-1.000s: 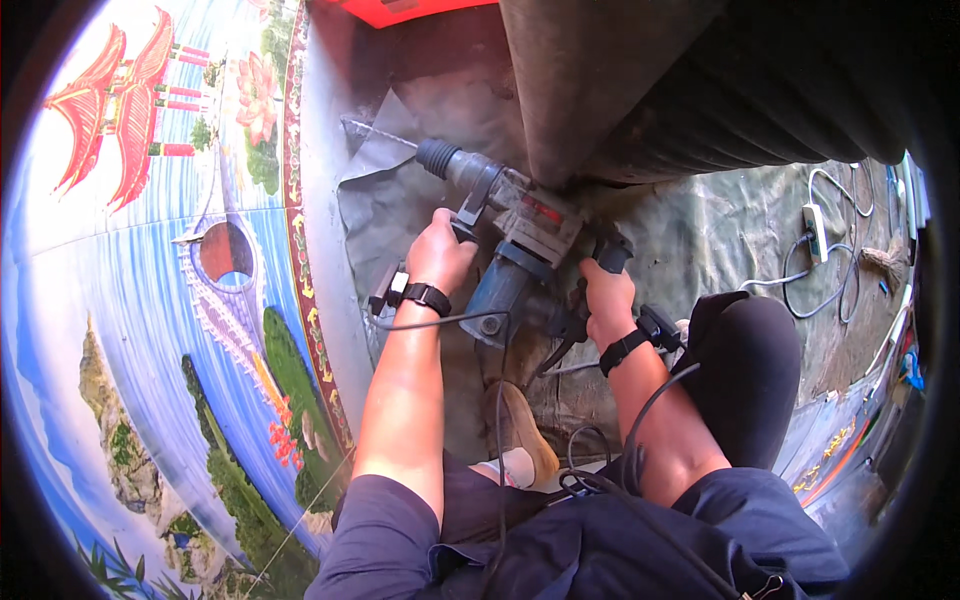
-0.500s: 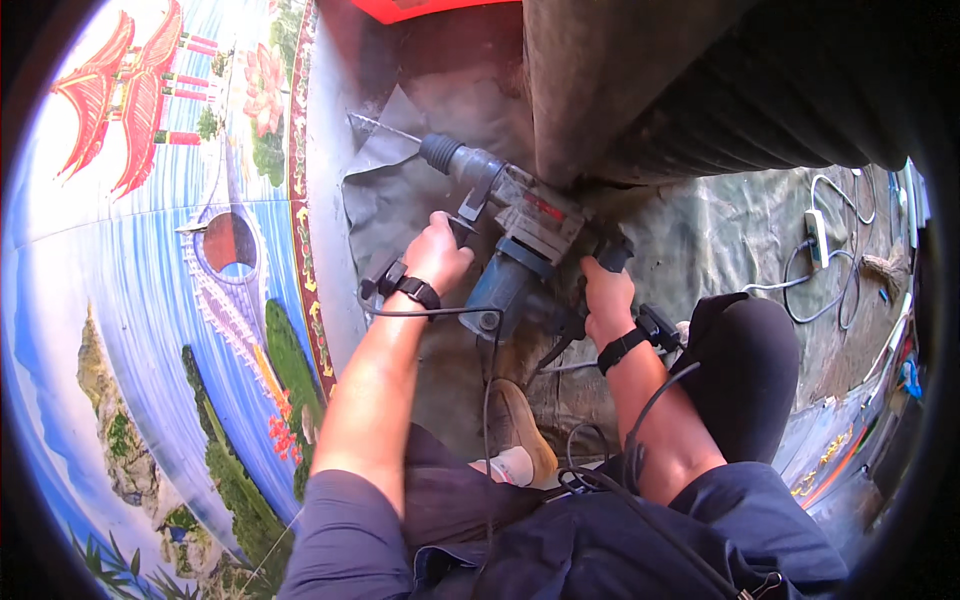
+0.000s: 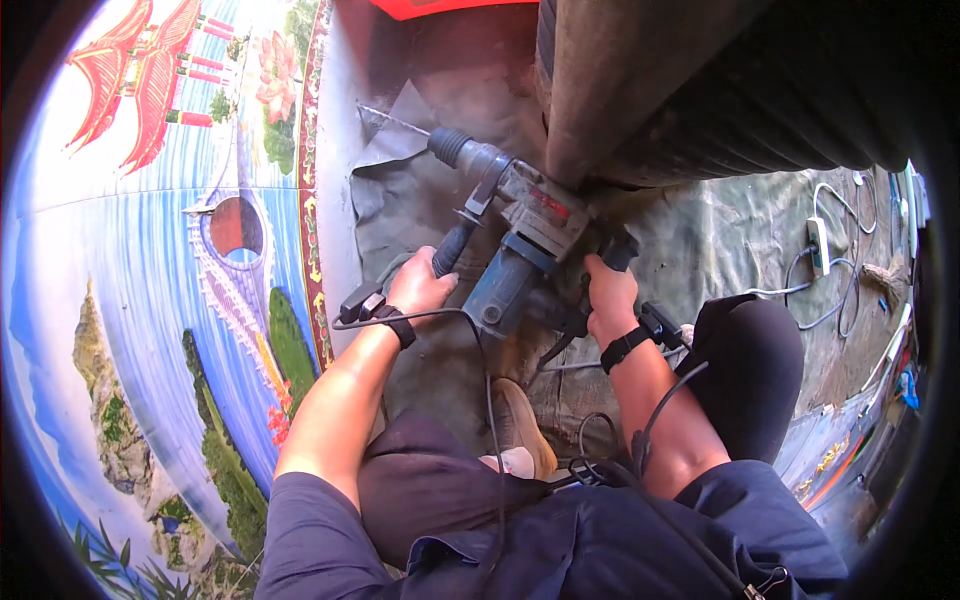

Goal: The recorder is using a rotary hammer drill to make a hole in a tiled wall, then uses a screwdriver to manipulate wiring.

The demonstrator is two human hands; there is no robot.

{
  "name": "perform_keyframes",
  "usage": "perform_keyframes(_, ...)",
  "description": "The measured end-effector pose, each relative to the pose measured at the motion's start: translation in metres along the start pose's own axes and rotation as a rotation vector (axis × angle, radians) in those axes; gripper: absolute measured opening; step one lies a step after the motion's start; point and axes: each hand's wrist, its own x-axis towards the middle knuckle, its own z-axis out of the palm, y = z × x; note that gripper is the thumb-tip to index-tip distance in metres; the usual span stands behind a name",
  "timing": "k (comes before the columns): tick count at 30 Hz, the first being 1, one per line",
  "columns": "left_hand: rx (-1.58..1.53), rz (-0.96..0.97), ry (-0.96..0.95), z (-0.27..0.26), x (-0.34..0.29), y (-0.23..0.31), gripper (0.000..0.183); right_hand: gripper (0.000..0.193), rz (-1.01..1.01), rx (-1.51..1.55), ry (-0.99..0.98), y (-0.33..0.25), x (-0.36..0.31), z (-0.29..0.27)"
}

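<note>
A blue and grey rotary hammer drill [image 3: 535,225] lies tilted across the middle, its long drill bit [image 3: 400,122] pointing up and left, with the tip beside the pale lower wall edge [image 3: 335,150]. My left hand [image 3: 420,285] is closed round the lower end of the black side handle [image 3: 455,247], leaving the handle's upper part bare. My right hand [image 3: 610,295] grips the black rear handle [image 3: 620,250], its fingers wrapped round it.
A painted mural wall [image 3: 150,250] runs along the left. A large dark column [image 3: 640,80] stands close beyond the drill. To the right, a white power strip [image 3: 818,248] and loose cables lie on the crumpled floor sheet [image 3: 700,235]. My shoe [image 3: 520,425] is below the drill.
My left hand has slid down the side handle toward its end, so more of the handle shows. My right hand keeps its grip. The view has shifted slightly.
</note>
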Motion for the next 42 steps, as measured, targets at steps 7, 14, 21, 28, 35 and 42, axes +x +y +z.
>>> perform_keyframes(7,0.057,0.029,-0.025,-0.009,0.001,-0.001,0.032,0.028,-0.020,0.013,-0.016,0.004,0.003,0.005)
perform_keyframes(14,0.071,0.050,-0.023,-0.010,0.003,-0.002,0.031,0.029,-0.009,0.032,-0.029,0.009,0.006,0.004)
perform_keyframes(21,0.097,0.030,-0.023,-0.012,0.006,-0.005,0.031,0.030,0.044,0.076,-0.050,0.005,-0.001,0.009)
perform_keyframes(28,0.094,0.040,-0.016,-0.016,0.005,-0.005,0.032,0.032,0.015,0.002,-0.042,-0.001,-0.006,0.012)
perform_keyframes(35,0.090,0.056,-0.009,-0.015,0.007,-0.010,0.030,0.029,0.030,0.094,-0.054,0.007,-0.002,0.013)
perform_keyframes(42,0.069,0.053,-0.005,-0.017,0.007,-0.011,0.028,0.028,0.040,0.063,-0.047,0.007,-0.003,0.014)
